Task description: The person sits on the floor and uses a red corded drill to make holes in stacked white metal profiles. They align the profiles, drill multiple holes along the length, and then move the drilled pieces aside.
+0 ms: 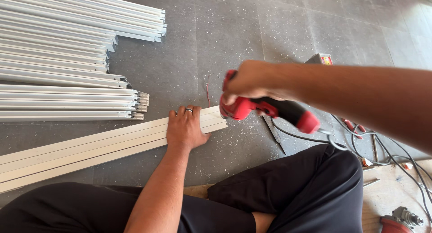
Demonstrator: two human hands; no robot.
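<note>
While the person sits on the grey tiled floor with legs in black trousers folded beneath, both hands are at work over a long cream-white profile that lies flat on the floor and runs from the lower left edge toward the centre.

Left hand: pressed flat, palm down, on the profile near its right end, fingers spread moderately over the far edge. A ring sits on one finger.

Right hand: closed around the grip of a red and black corded power drill. The drill's front end sits just beside the right end of the profile; whether the bit touches it cannot be told, as motion blur obscures that spot.

Surroundings: a stack of silver-white metal profiles lies on the floor at upper left, well apart from the hands. The black cable trails from the drill to the right. A second red tool rests at the lower right corner. White swarf is scattered over the floor.
</note>
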